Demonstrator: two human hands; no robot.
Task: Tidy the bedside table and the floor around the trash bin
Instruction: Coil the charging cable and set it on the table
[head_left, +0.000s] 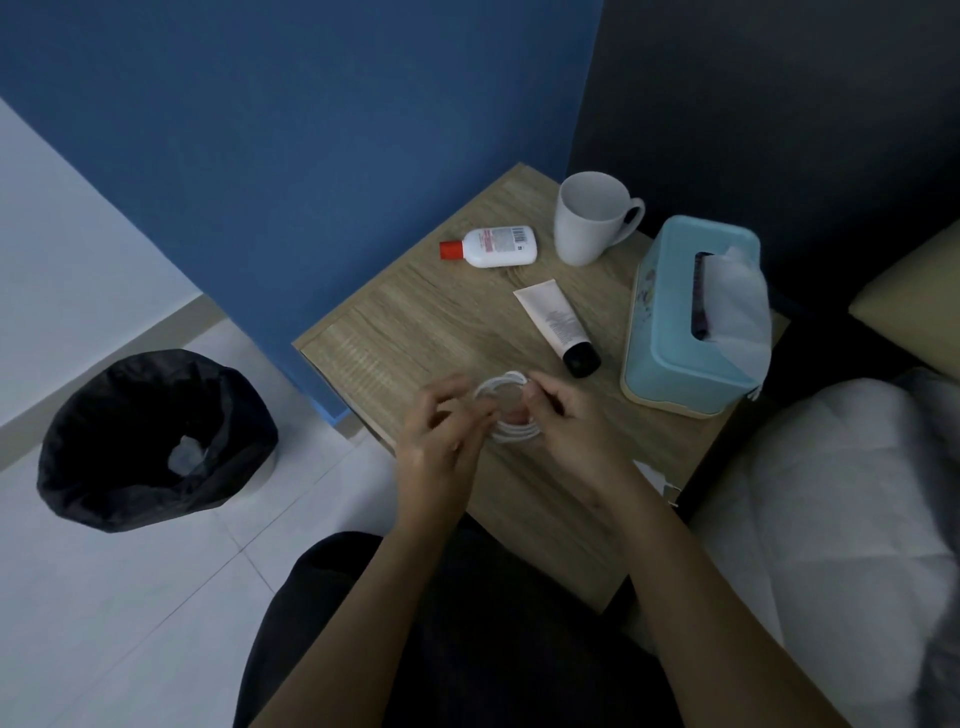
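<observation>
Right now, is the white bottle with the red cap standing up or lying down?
Lying down. The white bottle rests on its side on the bedside table, red cap pointing left, beside the upright mug.

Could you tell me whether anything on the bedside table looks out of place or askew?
Yes. The white bottle with the red cap and the tube both lie on their sides at loose angles on the table, not upright. The mug and tissue box stand normally.
</observation>
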